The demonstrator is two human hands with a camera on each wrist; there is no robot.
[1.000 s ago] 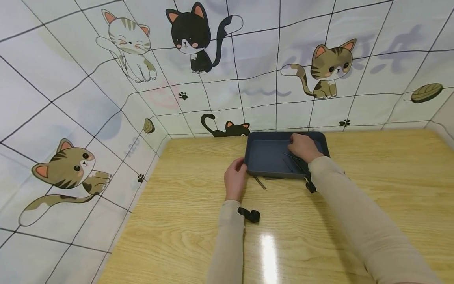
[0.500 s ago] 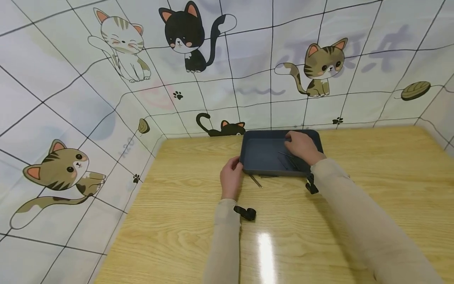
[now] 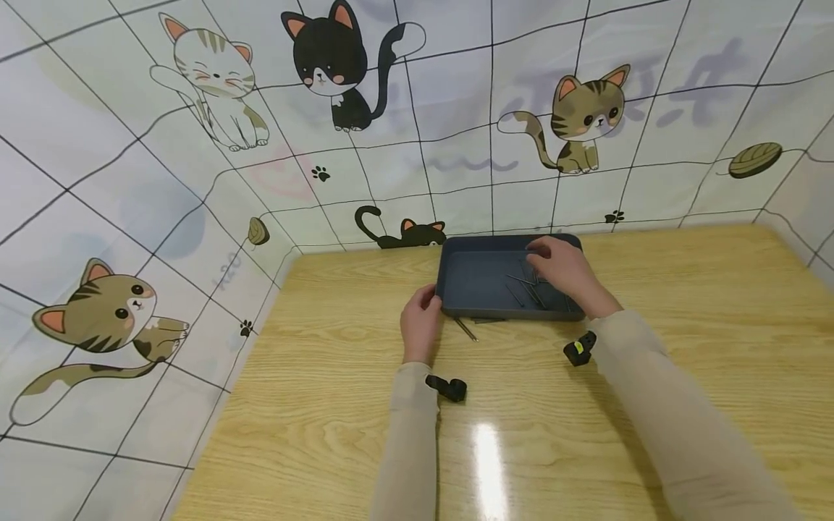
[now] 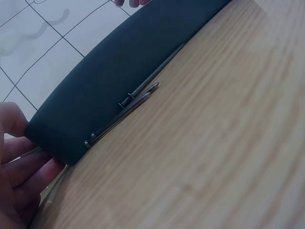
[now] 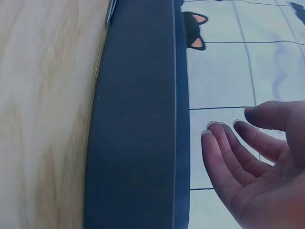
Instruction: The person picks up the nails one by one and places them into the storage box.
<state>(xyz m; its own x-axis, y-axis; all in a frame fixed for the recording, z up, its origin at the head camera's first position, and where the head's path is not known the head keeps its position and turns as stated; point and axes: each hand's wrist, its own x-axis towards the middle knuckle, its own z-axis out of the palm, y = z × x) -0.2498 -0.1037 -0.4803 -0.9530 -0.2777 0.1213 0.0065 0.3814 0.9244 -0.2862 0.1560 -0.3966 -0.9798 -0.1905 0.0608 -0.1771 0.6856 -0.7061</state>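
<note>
A dark blue-grey tray [image 3: 472, 278] lies on the wooden table against the far wall. Several thin metal nails [image 3: 531, 291] lie loose in its right half. My left hand [image 3: 420, 325] holds the tray's near left corner; in the left wrist view the thumb is at the corner's upper part and the fingers [image 4: 35, 174] are at its lower edge. Over the tray's right half is my right hand [image 3: 565, 271]. The right wrist view shows its fingers [image 5: 217, 162] loosely bent and apart from the thumb, with nothing between them.
Several more nails [image 4: 121, 117] lie on the table along the tray's near wall, close to the left hand. A cat-print sheet [image 3: 456, 130] covers the wall directly behind the tray. Black wrist cameras [image 3: 449, 388] sit at both cuffs.
My right hand has lifted and its fingers have loosened, showing more nails in the tray below. The left hand stays at the corner. The head view has shifted slightly.
</note>
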